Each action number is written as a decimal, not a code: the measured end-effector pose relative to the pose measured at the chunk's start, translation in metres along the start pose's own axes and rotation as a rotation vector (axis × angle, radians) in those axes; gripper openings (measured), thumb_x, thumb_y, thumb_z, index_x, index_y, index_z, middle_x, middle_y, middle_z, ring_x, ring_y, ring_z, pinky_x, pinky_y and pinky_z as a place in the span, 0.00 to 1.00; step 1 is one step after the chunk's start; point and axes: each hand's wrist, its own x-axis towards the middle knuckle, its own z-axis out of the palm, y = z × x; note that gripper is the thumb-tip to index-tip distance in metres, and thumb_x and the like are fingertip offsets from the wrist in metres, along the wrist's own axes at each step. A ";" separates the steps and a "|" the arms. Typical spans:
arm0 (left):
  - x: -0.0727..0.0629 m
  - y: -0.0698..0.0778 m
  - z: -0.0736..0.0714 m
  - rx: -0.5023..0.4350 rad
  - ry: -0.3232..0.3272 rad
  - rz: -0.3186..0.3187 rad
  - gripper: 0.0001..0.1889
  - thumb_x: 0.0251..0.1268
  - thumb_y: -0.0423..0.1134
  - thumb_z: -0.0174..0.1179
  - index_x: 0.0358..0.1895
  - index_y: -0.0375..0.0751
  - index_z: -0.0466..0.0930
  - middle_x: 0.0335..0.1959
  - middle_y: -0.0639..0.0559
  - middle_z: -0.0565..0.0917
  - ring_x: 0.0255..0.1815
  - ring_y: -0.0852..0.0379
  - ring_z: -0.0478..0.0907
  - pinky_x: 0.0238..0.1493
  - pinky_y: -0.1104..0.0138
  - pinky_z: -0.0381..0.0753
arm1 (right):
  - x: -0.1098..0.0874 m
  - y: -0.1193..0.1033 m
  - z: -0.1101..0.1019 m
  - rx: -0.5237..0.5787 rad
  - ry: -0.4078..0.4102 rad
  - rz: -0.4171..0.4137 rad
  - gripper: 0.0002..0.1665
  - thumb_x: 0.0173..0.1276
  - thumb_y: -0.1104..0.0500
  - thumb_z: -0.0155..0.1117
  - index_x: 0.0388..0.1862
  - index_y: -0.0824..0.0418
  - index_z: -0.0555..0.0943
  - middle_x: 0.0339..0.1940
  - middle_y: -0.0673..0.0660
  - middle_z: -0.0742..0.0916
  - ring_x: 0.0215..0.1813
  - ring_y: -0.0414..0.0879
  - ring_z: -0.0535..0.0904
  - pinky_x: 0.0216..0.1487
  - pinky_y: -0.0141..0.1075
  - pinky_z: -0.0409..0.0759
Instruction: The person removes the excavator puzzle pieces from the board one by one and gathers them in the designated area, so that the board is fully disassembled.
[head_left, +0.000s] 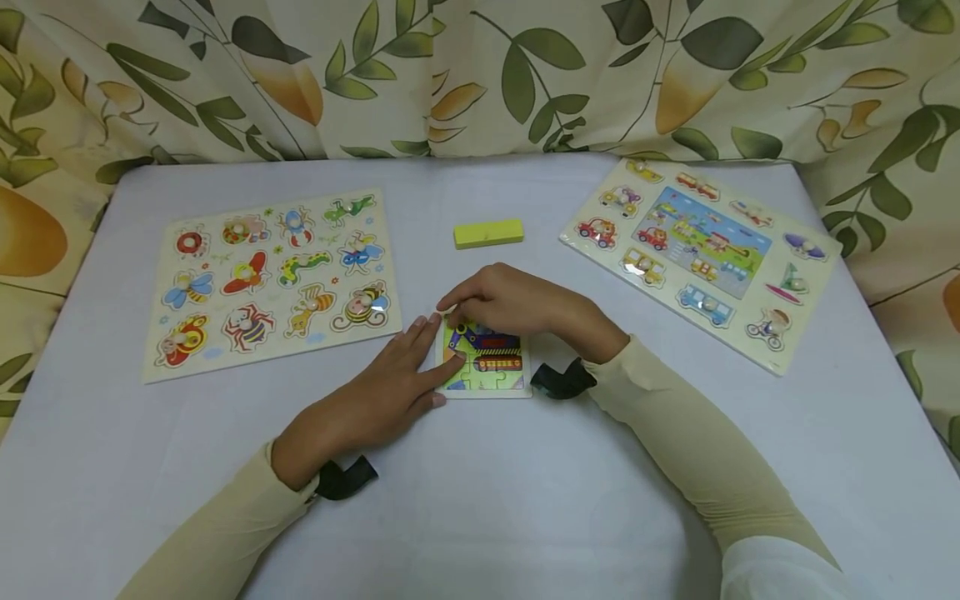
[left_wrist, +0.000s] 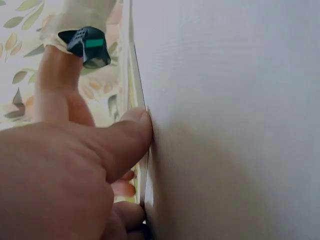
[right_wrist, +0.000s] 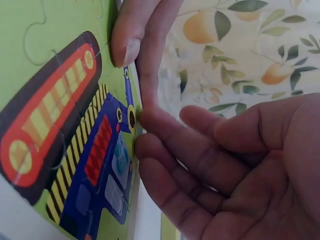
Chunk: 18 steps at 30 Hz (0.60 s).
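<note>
A small square jigsaw puzzle (head_left: 495, 379) with a blue excavator on red-and-yellow tracks lies in front of me. Its pieces sit joined inside a pale frame. My left hand (head_left: 382, 392) rests along its left side, fingers extended, the thumb over the lower left pieces. In the left wrist view, a finger of the left hand (left_wrist: 132, 132) touches the board's edge. From above, my right hand (head_left: 517, 304) bends over the puzzle's top and hides that part. In the right wrist view, the fingertips of the right hand (right_wrist: 200, 165) touch the puzzle's far edge, with no loose piece visible between them.
To the left lies an insect peg board (head_left: 281, 337). A vehicle peg board (head_left: 750, 333) lies to the right, apparently wrapped in clear film. Behind the puzzle is a yellow oblong block (head_left: 489, 234). A leaf-patterned curtain (head_left: 480, 83) hangs along the white table's (head_left: 525, 500) back edge.
</note>
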 end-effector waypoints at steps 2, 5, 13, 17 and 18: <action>0.000 0.001 0.000 0.004 0.007 -0.006 0.27 0.76 0.47 0.49 0.75 0.50 0.60 0.78 0.41 0.34 0.78 0.45 0.28 0.73 0.50 0.38 | 0.001 0.000 -0.001 0.016 0.020 0.023 0.18 0.75 0.62 0.50 0.57 0.63 0.82 0.44 0.50 0.88 0.46 0.41 0.83 0.50 0.38 0.78; 0.001 0.002 0.001 0.015 0.009 -0.026 0.27 0.76 0.47 0.50 0.74 0.52 0.61 0.79 0.42 0.35 0.78 0.45 0.29 0.73 0.51 0.38 | 0.001 -0.001 -0.001 0.018 0.046 0.045 0.18 0.74 0.63 0.49 0.55 0.63 0.83 0.44 0.51 0.88 0.46 0.41 0.83 0.50 0.38 0.78; 0.002 0.005 -0.001 0.044 0.037 -0.015 0.26 0.73 0.46 0.54 0.72 0.50 0.66 0.78 0.37 0.40 0.78 0.41 0.35 0.73 0.50 0.42 | 0.002 -0.007 -0.001 -0.048 0.046 0.058 0.18 0.74 0.62 0.50 0.55 0.64 0.83 0.43 0.52 0.88 0.43 0.42 0.83 0.48 0.38 0.79; 0.002 0.006 -0.001 0.054 0.043 -0.011 0.26 0.73 0.47 0.54 0.72 0.50 0.67 0.78 0.37 0.42 0.78 0.41 0.36 0.73 0.50 0.43 | 0.004 -0.010 -0.001 -0.074 0.044 0.069 0.18 0.74 0.61 0.50 0.55 0.64 0.83 0.43 0.52 0.88 0.41 0.43 0.84 0.46 0.38 0.79; 0.002 0.006 -0.001 0.056 0.045 -0.009 0.26 0.73 0.47 0.54 0.72 0.50 0.67 0.78 0.36 0.42 0.78 0.41 0.36 0.73 0.50 0.43 | 0.004 -0.011 -0.001 -0.077 0.045 0.072 0.19 0.74 0.61 0.50 0.55 0.64 0.83 0.43 0.52 0.88 0.41 0.43 0.84 0.46 0.38 0.79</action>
